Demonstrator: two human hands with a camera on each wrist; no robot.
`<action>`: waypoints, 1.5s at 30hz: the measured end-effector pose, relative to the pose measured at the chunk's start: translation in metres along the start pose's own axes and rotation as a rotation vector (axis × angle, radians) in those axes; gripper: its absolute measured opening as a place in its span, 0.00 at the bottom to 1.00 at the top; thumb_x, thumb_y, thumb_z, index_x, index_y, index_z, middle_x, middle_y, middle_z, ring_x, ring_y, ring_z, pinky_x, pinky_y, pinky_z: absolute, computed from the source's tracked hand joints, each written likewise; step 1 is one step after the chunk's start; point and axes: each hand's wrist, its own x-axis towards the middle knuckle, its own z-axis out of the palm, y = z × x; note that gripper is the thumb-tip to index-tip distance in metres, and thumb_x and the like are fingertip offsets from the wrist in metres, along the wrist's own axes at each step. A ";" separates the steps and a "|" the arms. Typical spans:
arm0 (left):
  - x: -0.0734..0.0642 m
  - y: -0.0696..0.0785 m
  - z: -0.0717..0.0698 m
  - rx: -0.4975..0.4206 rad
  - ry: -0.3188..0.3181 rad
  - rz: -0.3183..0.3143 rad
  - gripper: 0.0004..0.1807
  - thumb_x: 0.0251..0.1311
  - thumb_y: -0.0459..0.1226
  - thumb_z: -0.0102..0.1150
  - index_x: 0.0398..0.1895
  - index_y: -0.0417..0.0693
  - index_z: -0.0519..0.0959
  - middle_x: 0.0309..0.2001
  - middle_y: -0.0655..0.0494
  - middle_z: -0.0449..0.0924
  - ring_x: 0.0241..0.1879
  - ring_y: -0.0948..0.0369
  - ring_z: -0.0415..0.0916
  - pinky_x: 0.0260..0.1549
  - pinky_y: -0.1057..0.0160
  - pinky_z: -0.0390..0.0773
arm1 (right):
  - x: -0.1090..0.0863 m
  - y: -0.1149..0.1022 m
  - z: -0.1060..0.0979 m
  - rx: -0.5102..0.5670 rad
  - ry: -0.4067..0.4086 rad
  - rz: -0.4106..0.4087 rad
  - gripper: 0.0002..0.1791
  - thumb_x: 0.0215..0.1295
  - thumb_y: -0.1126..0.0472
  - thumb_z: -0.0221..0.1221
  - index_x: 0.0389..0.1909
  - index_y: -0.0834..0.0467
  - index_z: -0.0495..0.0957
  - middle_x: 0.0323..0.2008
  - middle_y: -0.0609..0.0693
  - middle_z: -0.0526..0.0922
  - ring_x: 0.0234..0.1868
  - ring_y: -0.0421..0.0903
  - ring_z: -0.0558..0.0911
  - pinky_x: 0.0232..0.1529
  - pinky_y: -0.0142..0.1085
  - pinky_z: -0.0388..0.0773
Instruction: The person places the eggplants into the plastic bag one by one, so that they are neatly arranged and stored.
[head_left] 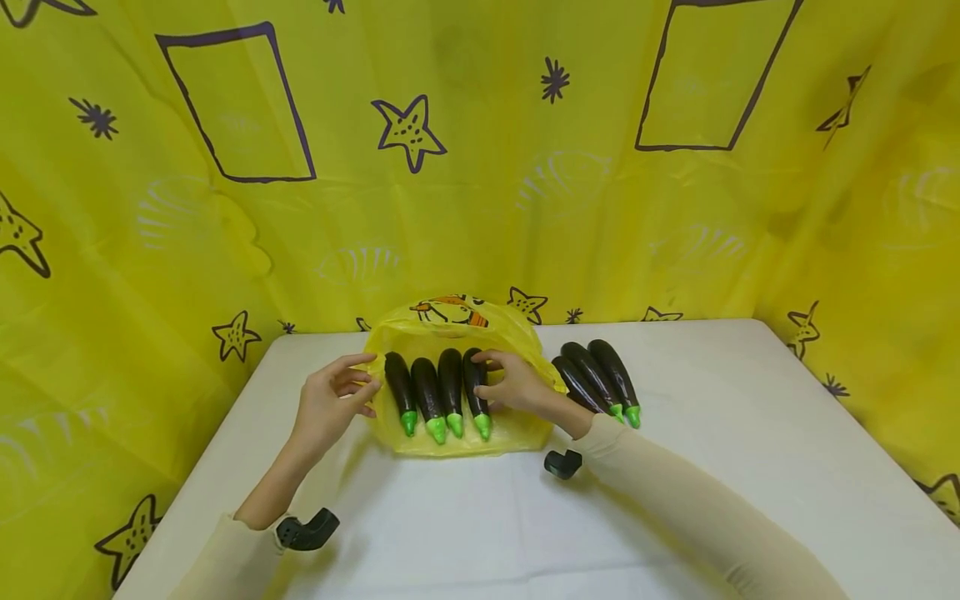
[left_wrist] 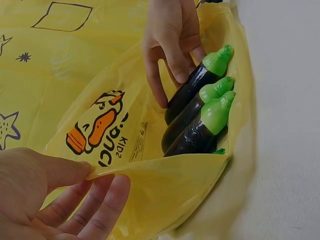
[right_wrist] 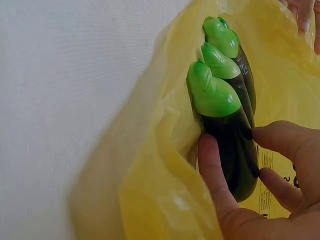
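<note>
A yellow plastic bag (head_left: 517, 437) lies on the table with its mouth spread toward me. Inside it several dark eggplants (head_left: 426, 392) with green stem ends are lined up side by side, stems toward the opening. My left hand (head_left: 330, 408) pinches the bag's left rim between thumb and fingers, as the left wrist view shows. Reaching into the bag, my right hand (head_left: 517, 383) holds the rightmost eggplant (right_wrist: 227, 145), thumb on one side and fingers on the other. Some of the bagged eggplants partly hide one another in the wrist views.
Three more eggplants (head_left: 613, 371) lie together on the white table (head_left: 750, 467), just right of the bag, partly behind my right forearm. A yellow patterned curtain (head_left: 480, 208) hangs behind and at both sides of the table.
</note>
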 end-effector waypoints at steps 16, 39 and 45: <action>-0.003 -0.001 -0.002 0.001 0.008 0.000 0.24 0.64 0.27 0.67 0.64 0.39 0.78 0.43 0.36 0.84 0.31 0.55 0.86 0.29 0.51 0.90 | 0.008 0.004 0.003 0.037 -0.008 0.032 0.31 0.67 0.66 0.67 0.70 0.58 0.72 0.70 0.67 0.67 0.27 0.49 0.87 0.36 0.37 0.89; -0.003 -0.002 -0.002 0.011 0.009 -0.008 0.24 0.64 0.28 0.68 0.63 0.39 0.78 0.43 0.35 0.84 0.31 0.54 0.86 0.29 0.50 0.90 | 0.008 0.003 0.003 0.013 -0.008 0.035 0.30 0.69 0.64 0.66 0.71 0.56 0.71 0.71 0.67 0.65 0.26 0.49 0.87 0.37 0.37 0.89; -0.004 -0.001 -0.002 0.027 0.009 -0.009 0.24 0.64 0.28 0.68 0.63 0.40 0.78 0.43 0.36 0.85 0.31 0.54 0.86 0.29 0.51 0.90 | 0.007 -0.001 0.002 -0.095 -0.009 0.012 0.30 0.70 0.61 0.66 0.72 0.54 0.71 0.73 0.66 0.64 0.24 0.49 0.86 0.32 0.35 0.86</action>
